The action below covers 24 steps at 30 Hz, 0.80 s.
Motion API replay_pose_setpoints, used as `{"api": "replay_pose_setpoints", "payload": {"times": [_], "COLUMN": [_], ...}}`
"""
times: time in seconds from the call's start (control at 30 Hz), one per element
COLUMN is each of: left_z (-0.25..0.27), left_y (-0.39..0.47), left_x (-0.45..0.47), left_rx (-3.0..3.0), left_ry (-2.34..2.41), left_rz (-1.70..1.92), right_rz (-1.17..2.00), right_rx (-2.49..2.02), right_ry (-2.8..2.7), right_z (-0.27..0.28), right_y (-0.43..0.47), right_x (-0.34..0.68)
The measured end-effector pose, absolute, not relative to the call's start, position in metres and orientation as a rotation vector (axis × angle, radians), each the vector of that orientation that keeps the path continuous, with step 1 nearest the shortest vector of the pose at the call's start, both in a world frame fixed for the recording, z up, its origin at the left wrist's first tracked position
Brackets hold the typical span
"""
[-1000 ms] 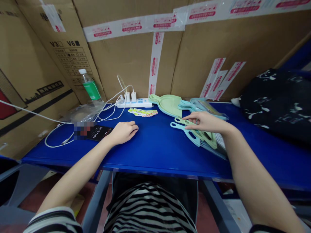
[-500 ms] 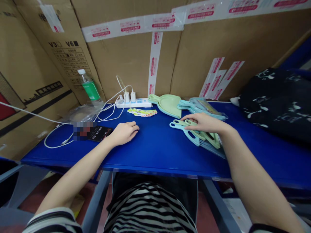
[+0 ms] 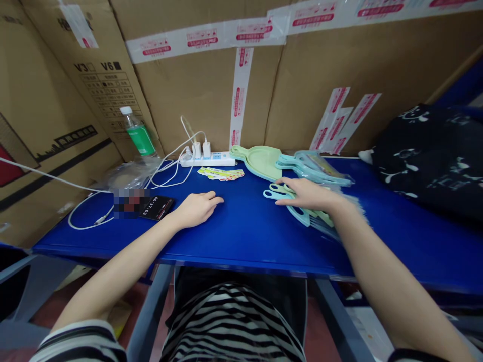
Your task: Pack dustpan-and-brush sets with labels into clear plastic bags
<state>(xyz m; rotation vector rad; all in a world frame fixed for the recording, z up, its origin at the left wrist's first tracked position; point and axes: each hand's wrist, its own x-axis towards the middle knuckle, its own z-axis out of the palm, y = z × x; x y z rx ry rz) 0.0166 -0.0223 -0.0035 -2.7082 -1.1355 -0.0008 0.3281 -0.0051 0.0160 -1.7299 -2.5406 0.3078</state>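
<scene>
My right hand [image 3: 304,193] lies over a pile of small hand brushes, thumb and fingers apart around their handles. A light blue brush [image 3: 300,217] shows its looped handle and pale bristles below my thumb. Green brush handles [image 3: 284,189] with holes at the end stick out between thumb and forefinger; my palm and wrist hide the rest. Behind the hand lies a green dustpan [image 3: 262,160], stacked on a light blue one. Blue dustpans [image 3: 313,168] in clear wrap are beside it. My left hand [image 3: 198,208] rests on the table, fingers loosely bent, holding nothing.
A blue table [image 3: 241,231] stands against cardboard walls. Along the back are a white power strip [image 3: 213,160] with cables, colourful labels [image 3: 222,174] and a bottle [image 3: 139,133]. A phone [image 3: 156,207] lies left of my left hand. A black patterned bag [image 3: 430,156] sits far right.
My right hand has shifted left and lower over the brush handles, uncovering bristles to the right of my wrist. My left hand has slid slightly right.
</scene>
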Motion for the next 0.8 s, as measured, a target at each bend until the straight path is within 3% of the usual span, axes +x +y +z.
{"api": "replay_pose_setpoints", "payload": {"times": [0.43,0.8], "left_z": [0.002,0.022], "left_y": [-0.012,0.043], "left_x": [0.038,0.143], "left_rx": [-2.575,-2.525], "left_ry": [-0.846,-0.916], "left_rz": [0.201,0.016], "right_rz": [0.314,0.16], "right_rx": [-1.908,-2.081], "right_ry": [-2.567,-2.543], "right_z": [0.028,0.028], "right_y": [-0.015,-0.016], "right_x": [0.32,0.318]}}
